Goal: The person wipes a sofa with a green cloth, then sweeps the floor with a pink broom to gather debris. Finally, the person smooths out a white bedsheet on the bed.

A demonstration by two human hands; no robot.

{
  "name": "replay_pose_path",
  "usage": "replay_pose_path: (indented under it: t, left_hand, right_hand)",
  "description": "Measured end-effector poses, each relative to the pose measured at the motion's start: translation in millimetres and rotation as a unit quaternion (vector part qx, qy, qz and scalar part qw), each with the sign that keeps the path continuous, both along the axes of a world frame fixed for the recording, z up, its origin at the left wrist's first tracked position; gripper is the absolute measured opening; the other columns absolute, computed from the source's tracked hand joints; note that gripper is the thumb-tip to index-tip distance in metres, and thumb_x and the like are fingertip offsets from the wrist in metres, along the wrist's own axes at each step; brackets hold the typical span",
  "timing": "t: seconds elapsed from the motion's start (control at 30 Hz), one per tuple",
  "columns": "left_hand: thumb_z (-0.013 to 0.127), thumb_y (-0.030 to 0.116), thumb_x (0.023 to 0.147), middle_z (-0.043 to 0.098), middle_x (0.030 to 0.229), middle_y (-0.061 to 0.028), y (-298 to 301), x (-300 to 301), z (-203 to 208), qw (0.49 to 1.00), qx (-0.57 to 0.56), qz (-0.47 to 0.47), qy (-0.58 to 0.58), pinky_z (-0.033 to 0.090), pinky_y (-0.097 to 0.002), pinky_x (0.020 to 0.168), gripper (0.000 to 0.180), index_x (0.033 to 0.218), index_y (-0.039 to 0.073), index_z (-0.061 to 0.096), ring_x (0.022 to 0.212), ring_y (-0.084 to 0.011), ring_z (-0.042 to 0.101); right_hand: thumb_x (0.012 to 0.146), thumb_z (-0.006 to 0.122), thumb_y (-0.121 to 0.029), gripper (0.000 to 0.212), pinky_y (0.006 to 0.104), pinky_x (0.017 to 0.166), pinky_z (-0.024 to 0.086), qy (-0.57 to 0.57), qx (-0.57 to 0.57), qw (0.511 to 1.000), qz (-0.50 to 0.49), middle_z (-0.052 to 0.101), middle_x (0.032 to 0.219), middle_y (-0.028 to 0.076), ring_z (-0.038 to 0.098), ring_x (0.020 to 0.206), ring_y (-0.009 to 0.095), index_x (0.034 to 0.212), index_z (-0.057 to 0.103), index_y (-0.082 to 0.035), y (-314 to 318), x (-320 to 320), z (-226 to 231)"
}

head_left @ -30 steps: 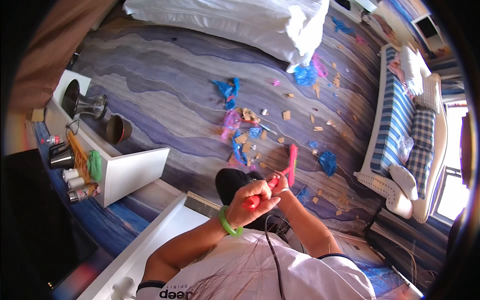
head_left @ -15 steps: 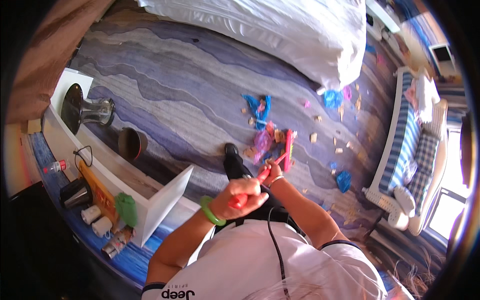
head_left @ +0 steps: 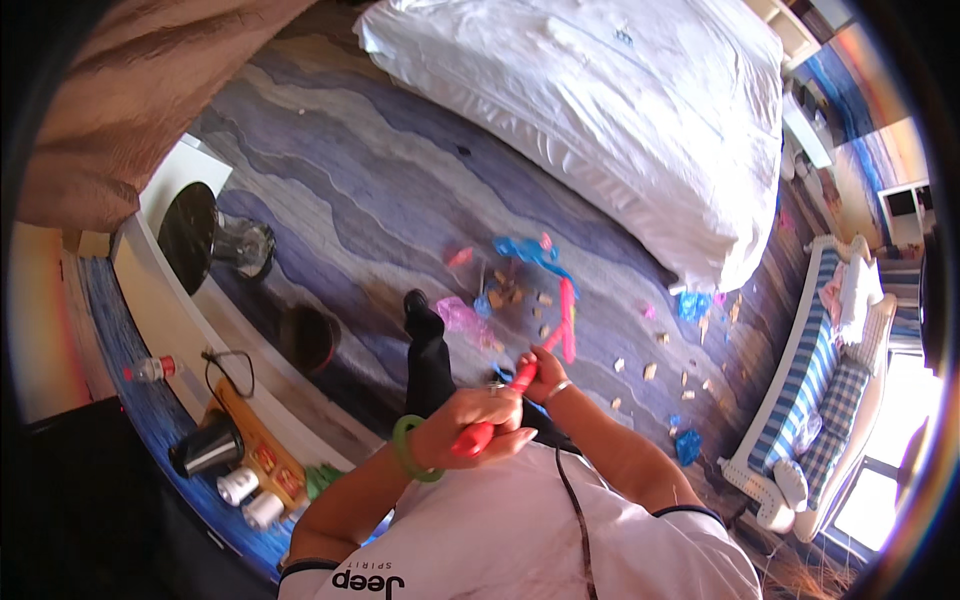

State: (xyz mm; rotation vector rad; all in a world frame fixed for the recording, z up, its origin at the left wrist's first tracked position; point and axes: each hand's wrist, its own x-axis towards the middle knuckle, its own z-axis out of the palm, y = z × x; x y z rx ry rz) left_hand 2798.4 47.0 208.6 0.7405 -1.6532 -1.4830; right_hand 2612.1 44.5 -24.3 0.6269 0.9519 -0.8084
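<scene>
My left hand [head_left: 478,425], with a green bangle at the wrist, is wrapped round the upper end of a red broom handle. Lower on the same handle, my right hand [head_left: 543,378] grips it too. The broom's long red head [head_left: 567,320] rests on the patterned carpet just beyond my right hand. Left of the head lie a crumpled pink plastic bag [head_left: 465,318] and several tan scraps [head_left: 508,290]. A blue plastic bag [head_left: 530,250] stretches along the far end of the head. My black-shod foot [head_left: 416,300] stands left of the litter.
A white-sheeted bed [head_left: 600,130] fills the far side. At right is a striped sofa [head_left: 800,370], with scraps and a blue bag [head_left: 687,446] before it. On the left are a dark round-topped stool [head_left: 200,240], a bin [head_left: 308,338] and a counter with cups [head_left: 240,485].
My view has shifted, showing more of the bed. The broom head has turned and moved away from the tan scraps and pink bag, which now lie apart to its left. Both hands keep their grip.
</scene>
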Motion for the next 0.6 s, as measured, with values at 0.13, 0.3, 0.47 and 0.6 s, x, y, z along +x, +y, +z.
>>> replay_pose_path:
  t: [0.13, 0.3, 0.47, 0.6]
  left_hand:
    - [0.069, 0.008, 0.080, 0.049, 0.066, -0.0050, -83.5, 16.1, -52.4, 0.999, 0.035, -0.024, -0.028, 0.040, -0.0309, 0.057, 0.025, 0.069, 0.006, 0.046, 0.059, -0.0192, 0.048]
    - [0.069, 0.010, 0.080, 0.049, 0.067, -0.0061, -178.1, 97.3, -74.4, 0.996, 0.003, -0.087, -0.003, 0.040, -0.0315, 0.058, 0.024, 0.069, 0.006, 0.048, 0.059, -0.0189, 0.048]
    - [0.067, -0.004, 0.073, 0.046, 0.062, -0.0056, -266.9, 187.1, -2.2, 0.991, -0.091, -0.047, -0.090, 0.037, -0.0336, 0.055, 0.024, 0.067, 0.005, 0.046, 0.056, -0.0207, 0.046]
    - [0.066, -0.009, 0.072, 0.049, 0.062, -0.0058, -293.4, 228.2, 45.0, 0.996, -0.047, -0.017, -0.074, 0.039, -0.0311, 0.055, 0.026, 0.066, 0.004, 0.044, 0.056, -0.0205, 0.049]
  right_hand:
    - [0.091, 0.047, -0.020, 0.023, 0.0307, 0.058, 0.045, 0.052, 0.040, 0.998, 0.013, 0.047, 0.058, 0.001, 0.048, 0.055, 0.016, 0.069, 0.043, -0.012, -56.5, -17.8, -76.7]
    - [0.090, 0.046, -0.017, 0.027, 0.0294, 0.056, 0.042, -0.010, -0.013, 1.000, -0.004, 0.039, 0.052, -0.002, 0.044, 0.051, 0.014, 0.064, 0.040, -0.015, -157.5, 85.9, -88.8]
    - [0.089, 0.051, -0.016, 0.016, 0.0291, 0.059, 0.047, -0.122, -0.061, 0.991, -0.008, 0.047, 0.058, 0.001, 0.050, 0.055, 0.016, 0.076, 0.045, -0.010, -256.2, 242.6, -45.3]
    - [0.091, 0.055, -0.020, 0.017, 0.0331, 0.068, 0.054, -0.124, -0.085, 0.989, -0.009, 0.058, 0.071, 0.007, 0.060, 0.069, 0.020, 0.083, 0.048, -0.007, -270.4, 290.6, 12.0]
